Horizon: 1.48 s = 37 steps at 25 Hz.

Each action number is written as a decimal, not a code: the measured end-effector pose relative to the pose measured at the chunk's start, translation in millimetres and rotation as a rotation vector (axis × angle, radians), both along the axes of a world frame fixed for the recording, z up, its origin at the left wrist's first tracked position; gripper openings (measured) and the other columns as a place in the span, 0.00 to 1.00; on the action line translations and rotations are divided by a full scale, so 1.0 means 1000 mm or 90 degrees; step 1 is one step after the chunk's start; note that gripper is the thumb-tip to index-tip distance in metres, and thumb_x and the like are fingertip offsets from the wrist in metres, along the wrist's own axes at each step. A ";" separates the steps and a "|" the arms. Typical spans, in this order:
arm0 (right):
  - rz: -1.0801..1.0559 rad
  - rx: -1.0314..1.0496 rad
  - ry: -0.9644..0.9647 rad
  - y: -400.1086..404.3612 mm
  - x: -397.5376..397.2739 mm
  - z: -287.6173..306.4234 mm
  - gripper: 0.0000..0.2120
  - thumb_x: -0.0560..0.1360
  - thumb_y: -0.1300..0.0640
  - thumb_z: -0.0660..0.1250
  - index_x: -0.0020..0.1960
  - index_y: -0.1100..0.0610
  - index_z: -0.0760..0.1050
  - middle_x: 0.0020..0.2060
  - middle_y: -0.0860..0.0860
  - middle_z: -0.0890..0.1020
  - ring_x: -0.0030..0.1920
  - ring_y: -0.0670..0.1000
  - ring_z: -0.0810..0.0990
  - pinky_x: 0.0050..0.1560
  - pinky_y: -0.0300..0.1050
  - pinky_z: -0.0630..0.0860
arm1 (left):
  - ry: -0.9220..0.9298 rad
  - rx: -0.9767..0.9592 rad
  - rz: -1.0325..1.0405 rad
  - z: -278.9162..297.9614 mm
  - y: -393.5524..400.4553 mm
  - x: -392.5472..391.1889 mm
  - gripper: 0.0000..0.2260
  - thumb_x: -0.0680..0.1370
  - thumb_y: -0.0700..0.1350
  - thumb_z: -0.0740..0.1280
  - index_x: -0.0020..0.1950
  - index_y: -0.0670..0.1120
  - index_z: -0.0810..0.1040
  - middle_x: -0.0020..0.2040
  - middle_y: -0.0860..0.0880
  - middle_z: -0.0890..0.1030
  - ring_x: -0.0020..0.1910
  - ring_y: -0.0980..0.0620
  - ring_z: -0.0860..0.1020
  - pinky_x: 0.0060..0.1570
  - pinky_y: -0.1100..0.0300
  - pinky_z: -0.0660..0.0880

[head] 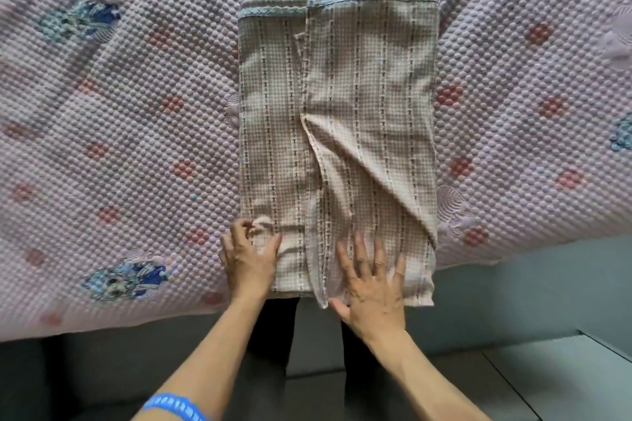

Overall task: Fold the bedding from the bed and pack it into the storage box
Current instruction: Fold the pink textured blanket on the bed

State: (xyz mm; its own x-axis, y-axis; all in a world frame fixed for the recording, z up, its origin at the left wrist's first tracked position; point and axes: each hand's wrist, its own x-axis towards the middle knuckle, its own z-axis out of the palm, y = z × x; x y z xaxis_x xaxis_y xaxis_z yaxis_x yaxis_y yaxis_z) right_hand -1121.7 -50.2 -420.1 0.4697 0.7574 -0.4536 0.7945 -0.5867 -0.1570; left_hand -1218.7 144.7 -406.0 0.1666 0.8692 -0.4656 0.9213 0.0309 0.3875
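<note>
While the folded checked sheet [337,147] overhangs the bed's [136,113] near edge, left hand [248,258] pinching its corner, right hand [371,287] spread flat, loose layers could slide off.

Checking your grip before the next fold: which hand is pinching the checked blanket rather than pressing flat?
The left hand: its fingers bunch the blanket's near-left corner. The right hand lies spread flat.

Home bedroom: bed [102,147] under pink quilted cover, grey floor [530,379].
</note>
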 end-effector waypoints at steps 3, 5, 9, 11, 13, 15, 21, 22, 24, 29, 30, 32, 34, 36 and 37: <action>-0.017 -0.023 0.059 0.008 -0.020 0.008 0.54 0.60 0.32 0.72 0.79 0.51 0.55 0.79 0.56 0.53 0.78 0.65 0.49 0.69 0.76 0.53 | -0.100 -0.038 -0.071 -0.004 -0.021 -0.034 0.13 0.75 0.44 0.71 0.55 0.48 0.70 0.50 0.49 0.76 0.48 0.47 0.76 0.46 0.55 0.70; -0.027 0.053 0.148 0.006 -0.009 0.012 0.45 0.65 0.27 0.63 0.77 0.47 0.61 0.79 0.50 0.57 0.78 0.59 0.52 0.70 0.72 0.56 | -0.128 -0.030 -0.111 -0.004 -0.019 -0.042 0.07 0.76 0.40 0.70 0.49 0.46 0.72 0.44 0.50 0.77 0.43 0.49 0.75 0.43 0.58 0.67; -0.409 0.194 0.167 -0.032 0.055 0.022 0.33 0.71 0.40 0.72 0.72 0.50 0.69 0.75 0.50 0.65 0.72 0.54 0.65 0.68 0.58 0.64 | -0.171 -0.098 -0.128 -0.007 -0.018 -0.053 0.08 0.74 0.35 0.68 0.41 0.47 0.74 0.38 0.51 0.78 0.41 0.54 0.76 0.40 0.64 0.70; -0.625 0.109 0.167 -0.050 0.085 0.019 0.34 0.70 0.48 0.75 0.72 0.56 0.67 0.69 0.55 0.72 0.67 0.58 0.71 0.63 0.55 0.69 | -0.179 -0.109 -0.140 -0.005 -0.023 -0.055 0.08 0.74 0.35 0.68 0.42 0.47 0.75 0.39 0.52 0.78 0.40 0.56 0.76 0.41 0.64 0.71; -0.761 0.055 0.406 -0.058 0.091 0.021 0.25 0.70 0.54 0.76 0.64 0.62 0.75 0.55 0.58 0.82 0.51 0.55 0.81 0.46 0.45 0.77 | -0.179 -0.178 -0.140 0.000 -0.022 -0.067 0.08 0.74 0.35 0.69 0.42 0.48 0.76 0.39 0.52 0.79 0.39 0.59 0.76 0.42 0.65 0.72; -0.778 -0.048 0.606 -0.068 0.085 0.035 0.17 0.69 0.60 0.76 0.55 0.65 0.79 0.46 0.60 0.85 0.40 0.53 0.81 0.36 0.42 0.75 | -0.157 -0.279 -0.121 0.016 -0.013 -0.087 0.06 0.71 0.38 0.71 0.40 0.49 0.78 0.38 0.52 0.80 0.37 0.59 0.75 0.39 0.67 0.71; -0.671 -0.022 0.773 -0.060 0.099 0.118 0.28 0.66 0.64 0.72 0.63 0.50 0.73 0.39 0.54 0.83 0.29 0.52 0.74 0.25 0.41 0.71 | -0.085 -0.587 -0.022 0.102 0.049 -0.096 0.04 0.73 0.34 0.69 0.40 0.40 0.82 0.34 0.46 0.80 0.34 0.51 0.76 0.35 0.62 0.71; -0.727 0.061 0.796 -0.046 0.113 0.129 0.25 0.69 0.67 0.70 0.62 0.49 0.74 0.40 0.53 0.84 0.32 0.52 0.78 0.28 0.42 0.74 | -0.128 -0.635 0.012 0.119 0.061 -0.080 0.06 0.75 0.34 0.67 0.39 0.39 0.80 0.32 0.45 0.79 0.29 0.52 0.75 0.29 0.63 0.71; -0.854 0.213 0.865 -0.010 0.148 0.144 0.14 0.69 0.67 0.71 0.52 0.55 0.81 0.33 0.52 0.83 0.28 0.48 0.79 0.27 0.37 0.76 | -0.203 -0.656 0.056 0.148 0.093 -0.037 0.12 0.77 0.37 0.62 0.34 0.43 0.76 0.27 0.48 0.71 0.22 0.55 0.68 0.23 0.67 0.62; -0.946 0.286 0.662 0.066 0.216 0.124 0.16 0.74 0.59 0.58 0.28 0.54 0.72 0.22 0.48 0.71 0.19 0.47 0.69 0.24 0.34 0.69 | -0.427 -0.469 0.231 0.132 0.168 0.057 0.20 0.78 0.61 0.61 0.48 0.45 0.77 0.33 0.50 0.75 0.31 0.55 0.71 0.30 0.62 0.67; -0.890 0.288 0.596 0.077 0.221 0.113 0.12 0.74 0.56 0.61 0.31 0.53 0.71 0.23 0.46 0.70 0.20 0.45 0.67 0.23 0.34 0.66 | -0.358 -0.422 0.155 0.114 0.169 0.062 0.22 0.76 0.62 0.64 0.54 0.44 0.78 0.39 0.49 0.78 0.35 0.53 0.73 0.34 0.60 0.69; -0.758 0.282 0.492 0.097 0.227 0.081 0.12 0.70 0.46 0.72 0.42 0.55 0.77 0.32 0.46 0.81 0.31 0.45 0.78 0.33 0.40 0.76 | -0.268 -0.363 0.058 0.073 0.162 0.068 0.20 0.74 0.56 0.72 0.58 0.44 0.79 0.48 0.48 0.82 0.41 0.52 0.79 0.40 0.56 0.76; -0.682 0.310 0.425 0.106 0.226 0.052 0.30 0.60 0.36 0.77 0.54 0.54 0.79 0.46 0.48 0.85 0.46 0.49 0.84 0.49 0.48 0.80 | -0.275 -0.245 0.066 0.040 0.152 0.067 0.13 0.74 0.48 0.74 0.54 0.43 0.80 0.51 0.45 0.84 0.47 0.49 0.81 0.50 0.52 0.79; -0.637 0.323 0.318 0.113 0.223 0.042 0.28 0.64 0.37 0.75 0.56 0.54 0.78 0.47 0.48 0.85 0.47 0.51 0.83 0.50 0.47 0.78 | -0.259 -0.120 0.042 0.022 0.149 0.067 0.09 0.76 0.46 0.72 0.51 0.43 0.81 0.48 0.45 0.83 0.46 0.49 0.81 0.50 0.54 0.79; -0.627 0.323 0.276 0.115 0.221 0.043 0.22 0.70 0.41 0.73 0.56 0.55 0.77 0.47 0.48 0.84 0.46 0.51 0.82 0.48 0.45 0.76 | -0.231 -0.082 0.017 0.014 0.150 0.066 0.10 0.76 0.47 0.72 0.53 0.43 0.80 0.49 0.46 0.83 0.47 0.49 0.80 0.50 0.54 0.79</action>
